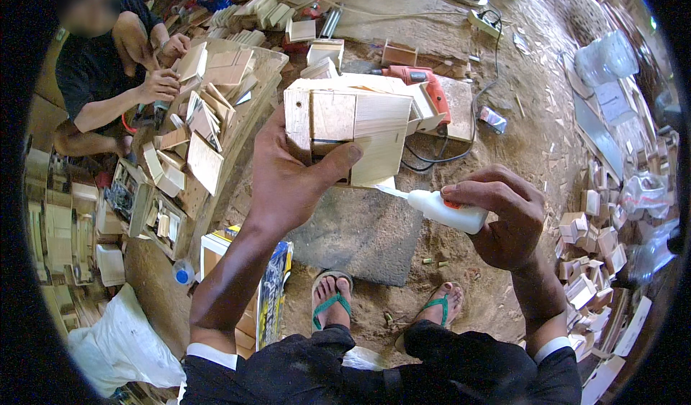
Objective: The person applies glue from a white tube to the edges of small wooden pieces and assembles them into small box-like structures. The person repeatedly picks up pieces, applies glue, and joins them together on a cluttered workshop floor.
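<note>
My left hand [288, 171] grips a small pale wooden box [378, 128] from its left side, thumb across the near face. A dark gap runs between the wooden pieces of that face. In my right hand [507, 214] is a white glue bottle [453, 212], tilted with its narrow nozzle pointing left. The nozzle tip is at the lower edge of the box; whether it touches the wood I cannot tell. Part of the box's left side is hidden behind my fingers.
A red power drill [425, 88] lies beyond the box, its dark cord curling right. At the left, a co-worker [108, 67] handles wooden pieces at a low bench [245, 117]. Small wooden boxes [597, 254] are heaped at the right. A grey board [360, 232] lies before my feet.
</note>
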Demonstrator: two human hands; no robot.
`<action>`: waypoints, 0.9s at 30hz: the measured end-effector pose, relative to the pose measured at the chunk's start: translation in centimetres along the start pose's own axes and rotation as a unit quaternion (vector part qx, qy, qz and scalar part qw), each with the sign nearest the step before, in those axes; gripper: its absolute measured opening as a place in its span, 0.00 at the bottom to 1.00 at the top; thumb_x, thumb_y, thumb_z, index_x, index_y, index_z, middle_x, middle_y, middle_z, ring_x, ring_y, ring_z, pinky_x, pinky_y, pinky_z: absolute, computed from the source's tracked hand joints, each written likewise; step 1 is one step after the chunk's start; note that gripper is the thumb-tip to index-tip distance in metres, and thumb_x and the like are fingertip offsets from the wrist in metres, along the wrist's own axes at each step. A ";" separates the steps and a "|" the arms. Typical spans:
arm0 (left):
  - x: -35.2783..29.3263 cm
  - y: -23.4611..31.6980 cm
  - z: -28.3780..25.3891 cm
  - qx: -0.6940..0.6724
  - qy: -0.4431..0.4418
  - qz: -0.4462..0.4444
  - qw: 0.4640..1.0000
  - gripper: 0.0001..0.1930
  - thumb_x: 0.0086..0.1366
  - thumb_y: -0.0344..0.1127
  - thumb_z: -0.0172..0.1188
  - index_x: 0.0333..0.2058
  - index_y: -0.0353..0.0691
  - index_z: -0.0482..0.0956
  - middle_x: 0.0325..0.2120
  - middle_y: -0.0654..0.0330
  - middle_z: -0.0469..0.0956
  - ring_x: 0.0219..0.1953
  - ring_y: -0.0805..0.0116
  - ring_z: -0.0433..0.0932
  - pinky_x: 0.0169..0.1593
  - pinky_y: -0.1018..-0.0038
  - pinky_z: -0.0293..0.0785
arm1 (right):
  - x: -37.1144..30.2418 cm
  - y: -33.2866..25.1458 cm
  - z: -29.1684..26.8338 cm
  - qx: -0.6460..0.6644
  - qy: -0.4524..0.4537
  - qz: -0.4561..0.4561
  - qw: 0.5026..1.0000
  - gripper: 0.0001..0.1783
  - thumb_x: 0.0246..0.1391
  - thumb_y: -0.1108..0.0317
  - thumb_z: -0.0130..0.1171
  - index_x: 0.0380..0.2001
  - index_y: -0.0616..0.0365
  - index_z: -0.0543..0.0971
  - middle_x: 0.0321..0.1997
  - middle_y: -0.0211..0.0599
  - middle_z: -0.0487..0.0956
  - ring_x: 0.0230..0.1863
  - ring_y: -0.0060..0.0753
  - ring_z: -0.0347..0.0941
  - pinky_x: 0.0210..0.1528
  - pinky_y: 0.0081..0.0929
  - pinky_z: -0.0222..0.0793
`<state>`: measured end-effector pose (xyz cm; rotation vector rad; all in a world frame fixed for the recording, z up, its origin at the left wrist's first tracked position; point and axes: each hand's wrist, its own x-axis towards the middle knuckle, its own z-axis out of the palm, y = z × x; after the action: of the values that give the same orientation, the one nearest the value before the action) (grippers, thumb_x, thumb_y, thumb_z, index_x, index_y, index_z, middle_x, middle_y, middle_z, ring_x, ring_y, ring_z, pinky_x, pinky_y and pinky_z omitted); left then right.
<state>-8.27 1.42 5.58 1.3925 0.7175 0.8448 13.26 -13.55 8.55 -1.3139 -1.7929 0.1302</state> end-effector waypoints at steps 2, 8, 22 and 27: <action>-0.1 0.0 0.0 0.000 0.001 0.001 1.000 0.18 0.58 0.25 0.60 0.48 0.34 0.69 0.35 0.60 0.77 0.34 0.72 0.79 0.37 0.75 0.77 | 0.0 -0.1 -0.1 -0.007 -0.005 -0.003 1.000 0.11 0.42 0.76 0.64 0.34 0.57 0.83 0.30 0.34 0.83 0.29 0.34 0.79 0.31 0.29 0.75; -0.1 -0.1 0.1 -0.001 0.002 0.004 1.000 0.18 0.59 0.25 0.60 0.48 0.34 0.69 0.36 0.60 0.77 0.34 0.72 0.78 0.38 0.75 0.77 | -0.1 -0.1 -0.4 -0.021 -0.006 0.000 1.000 0.12 0.42 0.73 0.68 0.35 0.54 0.83 0.30 0.35 0.83 0.31 0.35 0.80 0.32 0.29 0.75; -0.5 -0.3 0.8 0.001 0.011 0.024 1.000 0.18 0.59 0.27 0.61 0.48 0.34 0.70 0.37 0.59 0.77 0.36 0.72 0.78 0.39 0.74 0.76 | 0.0 -0.7 0.4 0.000 0.119 0.035 0.992 0.16 0.44 0.70 0.73 0.37 0.58 0.80 0.35 0.39 0.84 0.32 0.36 0.81 0.34 0.29 0.76; -0.7 -0.4 1.4 0.002 0.015 0.038 0.999 0.18 0.59 0.27 0.61 0.48 0.34 0.70 0.38 0.59 0.77 0.36 0.71 0.78 0.40 0.74 0.76 | 0.4 -0.3 1.4 -0.014 0.156 0.016 0.988 0.15 0.44 0.69 0.73 0.36 0.60 0.80 0.32 0.39 0.84 0.29 0.35 0.80 0.31 0.28 0.75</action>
<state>-7.47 0.09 5.22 1.4204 0.6933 0.9264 12.06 -12.81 8.05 -1.3049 -1.5134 -0.0797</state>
